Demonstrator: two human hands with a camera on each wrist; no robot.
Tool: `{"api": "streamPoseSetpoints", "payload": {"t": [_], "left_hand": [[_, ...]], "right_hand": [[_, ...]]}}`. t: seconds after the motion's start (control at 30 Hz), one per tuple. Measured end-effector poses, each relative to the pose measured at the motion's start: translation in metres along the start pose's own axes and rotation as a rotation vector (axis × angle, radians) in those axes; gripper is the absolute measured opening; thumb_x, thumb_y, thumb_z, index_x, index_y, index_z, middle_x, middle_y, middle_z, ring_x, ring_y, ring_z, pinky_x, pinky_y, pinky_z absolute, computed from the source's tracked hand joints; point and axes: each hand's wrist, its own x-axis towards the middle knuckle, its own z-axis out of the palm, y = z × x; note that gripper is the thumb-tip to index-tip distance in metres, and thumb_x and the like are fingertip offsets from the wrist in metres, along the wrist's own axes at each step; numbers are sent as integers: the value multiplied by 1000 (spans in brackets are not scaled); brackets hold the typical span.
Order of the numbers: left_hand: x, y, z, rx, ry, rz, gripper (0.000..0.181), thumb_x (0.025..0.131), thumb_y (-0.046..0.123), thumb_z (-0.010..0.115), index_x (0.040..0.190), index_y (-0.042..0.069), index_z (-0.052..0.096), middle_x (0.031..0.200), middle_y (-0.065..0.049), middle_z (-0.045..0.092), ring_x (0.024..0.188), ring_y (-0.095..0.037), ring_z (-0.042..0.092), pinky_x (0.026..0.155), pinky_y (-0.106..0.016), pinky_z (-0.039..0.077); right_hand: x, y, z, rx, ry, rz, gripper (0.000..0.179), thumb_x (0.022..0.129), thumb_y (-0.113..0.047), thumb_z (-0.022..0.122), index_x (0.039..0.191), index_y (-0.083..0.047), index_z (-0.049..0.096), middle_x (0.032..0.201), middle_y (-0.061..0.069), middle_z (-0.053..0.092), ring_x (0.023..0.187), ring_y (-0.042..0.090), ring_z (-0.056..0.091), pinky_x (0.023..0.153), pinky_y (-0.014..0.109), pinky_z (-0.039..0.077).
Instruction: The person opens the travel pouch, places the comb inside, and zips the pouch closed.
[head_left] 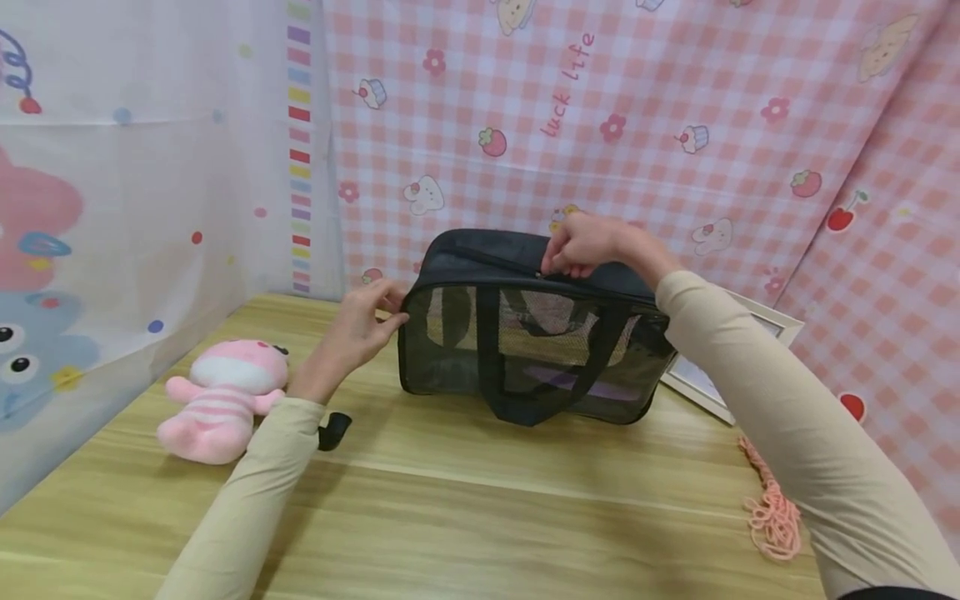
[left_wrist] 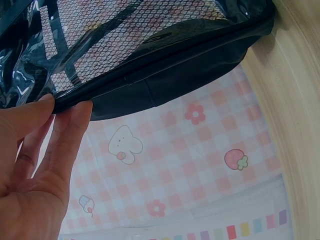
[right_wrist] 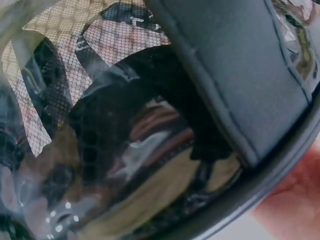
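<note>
A black zip-top tote bag (head_left: 442, 350) with clear plastic sides, mesh and strap handles stands upright on the table. My left hand (head_left: 367, 321) pinches its upper left edge between thumb and fingers; the left wrist view shows this hand (left_wrist: 45, 150) gripping the black trim (left_wrist: 135, 75). On top of the bag, the fingertips of my right hand (head_left: 588, 246) pinch the zipper pull, at the middle of the zipper. Only a blurred part of the right hand (right_wrist: 295, 195) shows in the right wrist view, behind the bag's edge beside a strap (right_wrist: 235, 65). Something flat and purple (head_left: 585, 383) shows through the front panel.
A pink plush toy (head_left: 225, 400) lies at the left of the wooden table (head_left: 480, 533), with a small black pipe-shaped object (head_left: 334, 431) near my left sleeve. Behind the right sleeve leans a white frame (head_left: 701, 392). Bundled pink cord (head_left: 774, 517) lies at the right.
</note>
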Motion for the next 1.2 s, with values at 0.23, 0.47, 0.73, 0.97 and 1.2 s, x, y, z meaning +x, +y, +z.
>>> {"api": "streamPoseSetpoints", "payload": {"t": [0.23, 0.47, 0.73, 0.97, 1.2], "left_hand": [[-1, 0, -2, 10, -1, 8, 22, 82, -9, 69, 101, -1, 62, 91, -14, 61, 81, -29, 63, 63, -39, 58], [-1, -1, -1, -4, 3, 6, 19, 82, -9, 68, 98, -1, 62, 91, -14, 61, 82, -30, 62, 63, -41, 57], [0, 0, -1, -12, 0, 12, 18, 82, -9, 68, 96, 0, 61, 91, -14, 61, 82, -30, 62, 63, -41, 57], [0, 1, -1, -6, 6, 13, 18, 82, -9, 69, 95, 0, 61, 90, -13, 62, 81, -29, 63, 63, -41, 57], [0, -1, 0, -4, 6, 6, 17, 82, -8, 69, 95, 1, 61, 89, -13, 61, 81, -29, 63, 63, -41, 57]], "right_hand": [[-1, 4, -2, 13, -14, -1, 21, 95, -7, 54, 106, 1, 70, 81, 9, 63, 67, 15, 59, 60, 27, 54], [-2, 6, 0, 17, 3, 36, 20, 95, -7, 55, 106, -1, 70, 83, 9, 63, 70, 17, 59, 62, 28, 55], [-7, 12, -4, 21, -16, 13, 22, 94, -6, 53, 107, 2, 69, 82, 8, 63, 68, 15, 58, 61, 26, 54], [-15, 23, -7, 37, -8, 16, 22, 93, -2, 52, 104, 3, 70, 80, 8, 65, 65, 14, 57, 58, 25, 53], [-23, 31, -9, 45, -11, 33, 22, 92, -5, 53, 105, 3, 69, 81, 7, 64, 68, 15, 57, 60, 26, 53]]}}
